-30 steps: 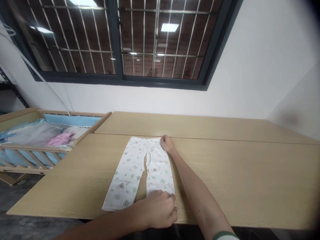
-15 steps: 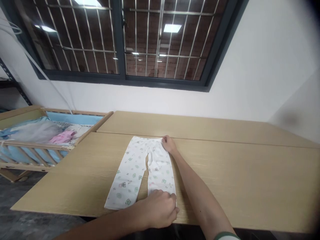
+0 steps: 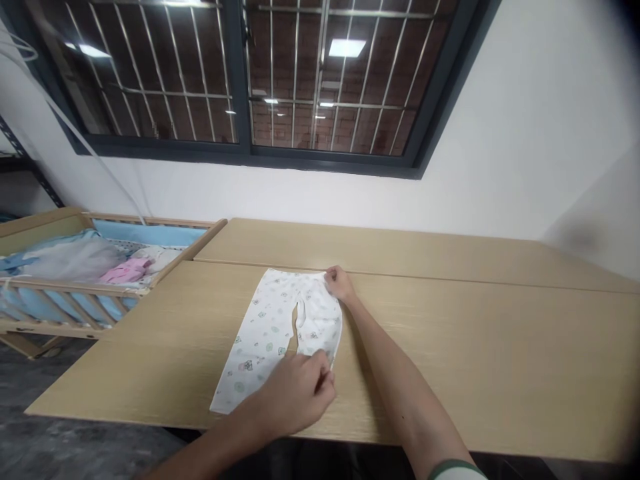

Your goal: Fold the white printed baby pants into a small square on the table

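White baby pants [image 3: 253, 343] with small green animal and leaf prints lie on the wooden table, waistband away from me. Pinched at the far right corner of the waistband is my right hand [image 3: 340, 283], closed on the cloth. My left hand [image 3: 300, 393] is closed at the lower end of the right trouser leg, whose cuff is hidden behind the fist. That leg bends inward and looks shortened, while the left leg lies flat with its hem near the table's front edge.
The light wooden table [image 3: 475, 347] has a seam running across it. To the left stands a wooden crib [image 3: 187, 252] with blue lining, holding pink and white cloth [image 3: 127, 270]. Behind are a white wall and a dark-framed barred window [image 3: 245, 150].
My left hand has moved left and slightly away from me, drawing the right trouser leg's lower end inward. My right hand stays at the waistband corner.
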`<state>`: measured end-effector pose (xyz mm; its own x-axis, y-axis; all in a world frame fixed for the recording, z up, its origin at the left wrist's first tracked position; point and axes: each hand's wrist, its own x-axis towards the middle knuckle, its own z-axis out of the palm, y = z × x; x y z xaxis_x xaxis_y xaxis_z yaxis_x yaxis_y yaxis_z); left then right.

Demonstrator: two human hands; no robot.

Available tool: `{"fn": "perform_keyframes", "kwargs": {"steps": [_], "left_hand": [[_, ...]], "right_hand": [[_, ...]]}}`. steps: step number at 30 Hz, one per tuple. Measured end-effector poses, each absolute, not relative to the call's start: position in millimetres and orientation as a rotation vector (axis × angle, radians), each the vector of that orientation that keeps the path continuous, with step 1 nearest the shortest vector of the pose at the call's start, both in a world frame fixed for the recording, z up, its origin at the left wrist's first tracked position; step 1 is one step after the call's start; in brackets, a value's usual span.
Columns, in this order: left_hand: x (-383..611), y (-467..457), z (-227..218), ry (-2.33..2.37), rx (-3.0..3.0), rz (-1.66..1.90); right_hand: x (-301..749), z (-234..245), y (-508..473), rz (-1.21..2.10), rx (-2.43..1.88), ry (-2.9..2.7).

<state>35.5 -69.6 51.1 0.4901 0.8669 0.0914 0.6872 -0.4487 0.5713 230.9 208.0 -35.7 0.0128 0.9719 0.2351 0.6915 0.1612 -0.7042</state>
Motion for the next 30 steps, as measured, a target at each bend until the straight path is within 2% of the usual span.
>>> {"fn": "perform_keyframes", "kwargs": {"steps": [8,13,22,30], "left_hand": [[19,-84,50,1.245,2.058,0.628],[18,-97,48,1.323,1.888,0.726],[-26,-135,38,1.496,1.436,1.114],[-76,-145,8,1.783,1.337,1.197]], "right_hand": [[230,-33,211,0.554,-1.574,-1.689],[218,-13,213,0.567,-1.58,-1.646],[107,39,227,0.515,-1.476,-1.859],[23,18,210,0.418,-1.606,-2.083]]}}
